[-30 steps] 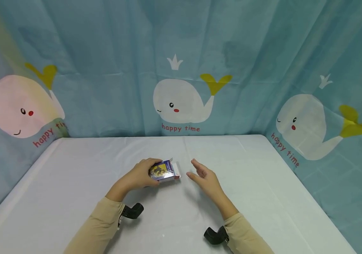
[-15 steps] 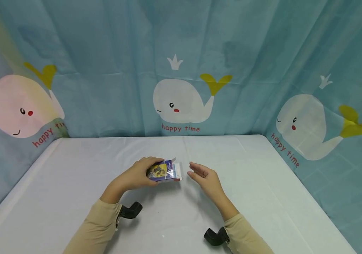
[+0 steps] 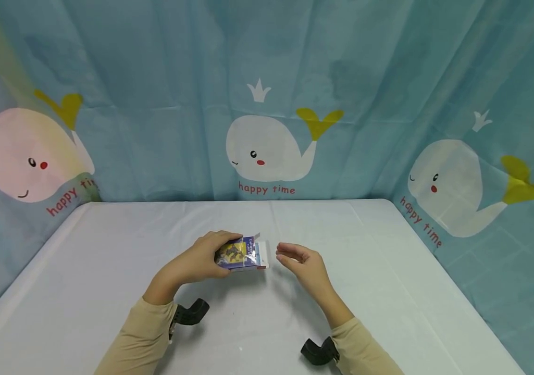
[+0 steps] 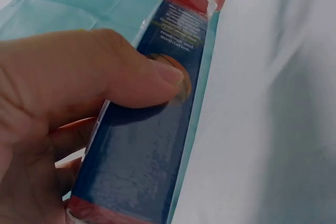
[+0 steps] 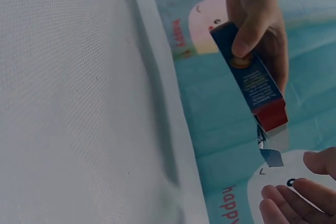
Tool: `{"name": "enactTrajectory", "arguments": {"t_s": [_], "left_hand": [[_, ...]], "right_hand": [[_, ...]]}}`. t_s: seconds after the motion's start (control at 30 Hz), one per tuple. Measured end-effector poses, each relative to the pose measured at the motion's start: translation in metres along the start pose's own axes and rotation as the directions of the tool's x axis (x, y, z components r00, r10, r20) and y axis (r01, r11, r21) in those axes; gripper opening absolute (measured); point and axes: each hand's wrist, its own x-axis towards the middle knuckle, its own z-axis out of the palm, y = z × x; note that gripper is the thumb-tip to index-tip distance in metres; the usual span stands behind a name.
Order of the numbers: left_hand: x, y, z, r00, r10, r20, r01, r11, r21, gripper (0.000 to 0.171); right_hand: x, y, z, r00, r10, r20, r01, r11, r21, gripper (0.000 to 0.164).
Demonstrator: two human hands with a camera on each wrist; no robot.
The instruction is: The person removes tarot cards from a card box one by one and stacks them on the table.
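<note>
The desk lies beneath the left hand; the right hand, just past that grip, has thumb and fingers apart (holding nothing). Clamped in the left grip, the box has flaps opened; no contents show outside.

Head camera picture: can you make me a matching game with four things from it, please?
1. Small box
2. Right hand
3. Table cover
4. Middle whale's tail

A. White, below both hands
B. Yellow, printed on the curtain
C. Held by the left hand
D. Near the box, holding nothing

Pairs: 1-C, 2-D, 3-A, 4-B
</note>
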Motion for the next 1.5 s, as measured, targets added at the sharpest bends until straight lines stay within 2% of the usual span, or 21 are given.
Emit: {"name": "enactTrajectory", "arguments": {"t_s": [0.13, 0.43, 0.9, 1.5], "left_hand": [[0.001, 0.001, 0.0, 1.0, 0.009, 0.0, -0.009, 1.0, -0.001, 0.074], [-0.003, 0.004, -0.001, 1.0, 0.007, -0.021, -0.007, 1.0, 0.012, 0.075], [-0.002, 0.007, -0.003, 1.0, 0.024, -0.016, -0.024, 1.0, 0.009, 0.075], [-0.002, 0.007, 0.002, 1.0, 0.023, -0.019, -0.024, 0.999, -0.024, 0.076]], "right_hand": [[0.0, -0.002, -0.001, 1.0, -0.007, -0.017, 0.006, 1.0, -0.03, 0.031], [-0.001, -0.012, -0.003, 1.0, 0.008, 0.021, -0.009, 0.998, 0.058, 0.024], [0.006, -0.031, 0.004, 0.999, 0.042, 0.03, -0.044, 0.997, 0.059, 0.028], [0.012, -0.033, 0.015, 0.992, 0.125, 0.033, -0.126, 0.991, 0.032, 0.019]]}}
